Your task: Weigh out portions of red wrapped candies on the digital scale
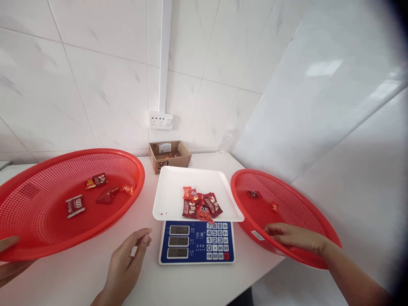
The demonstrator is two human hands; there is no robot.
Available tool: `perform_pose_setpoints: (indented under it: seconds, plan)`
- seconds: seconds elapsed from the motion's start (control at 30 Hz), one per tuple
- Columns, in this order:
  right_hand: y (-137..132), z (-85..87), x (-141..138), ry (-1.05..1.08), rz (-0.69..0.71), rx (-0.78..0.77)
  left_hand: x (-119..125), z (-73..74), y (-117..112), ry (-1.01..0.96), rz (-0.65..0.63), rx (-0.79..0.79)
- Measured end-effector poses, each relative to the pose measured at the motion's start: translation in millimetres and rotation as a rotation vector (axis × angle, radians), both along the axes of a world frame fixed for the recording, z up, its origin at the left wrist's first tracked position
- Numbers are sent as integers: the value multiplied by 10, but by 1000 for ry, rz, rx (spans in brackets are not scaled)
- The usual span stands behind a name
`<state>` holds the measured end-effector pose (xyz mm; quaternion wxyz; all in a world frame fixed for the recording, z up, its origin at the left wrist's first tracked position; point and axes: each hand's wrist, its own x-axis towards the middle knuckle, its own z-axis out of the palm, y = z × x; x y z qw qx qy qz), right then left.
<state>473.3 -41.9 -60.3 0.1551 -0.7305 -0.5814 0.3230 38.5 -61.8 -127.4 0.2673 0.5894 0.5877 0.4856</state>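
My left hand [127, 261] is over the table in front of the scale, thumb and forefinger brought together with no packet showing between them. Inside the right red basket [314, 202], near its front wall, is my right hand [291, 238]. Its fingers are bent and close together, and what they hold, if anything, cannot be made out. Between my hands stands a blue-and-white digital scale [197, 258]. On its white tray [172, 182] lies a small heap of red and dark-red snack packets [202, 205]. A couple of packets [253, 194] lie in the right basket.
A large red basket [127, 208] on the left contains several snack packets [75, 206]. Another person's hand [9, 243] is at its near left rim. Behind the tray stands an open cardboard box [174, 161] against the tiled wall, below a power socket [161, 121].
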Motion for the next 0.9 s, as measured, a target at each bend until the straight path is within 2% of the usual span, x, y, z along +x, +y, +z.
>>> perform_pose_setpoints:
  seconds: [0.1,0.17,0.23,0.3,0.37,0.5,0.57,0.6,0.67,0.77,0.83,0.9]
  plan:
    - [54,236,58,170,91,-218,0,24,-3,-14,-3,-33]
    - [75,306,86,182,110,-266,4,17,-5,-30,16,-49]
    - [83,285,109,176,107,-249,17,-4,-8,-42,22,-54]
    - [90,228,128,179,69,-162,41,-18,-12,-41,32,-55]
    - [93,202,128,183,-25,-11,67,-14,-19,-38,65,-64]
    - [22,303,-8,175,-319,305,88,22,-20,-23,116,-75]
    - [-83,354,-159,216,-379,411,86,31,-14,-13,119,-71]
    - [-151,360,-251,265,-357,452,86,34,-11,-12,125,-66]
    - [-301,319,-460,445,-221,487,90,41,-10,-11,150,-59]
    - [-488,148,-763,860,-35,367,103,60,-16,2,176,-56]
    - [-543,1,-897,1077,-87,255,107,67,-17,14,193,-55]
    - [-536,-131,-947,1223,-223,181,99,57,-9,24,203,-48]
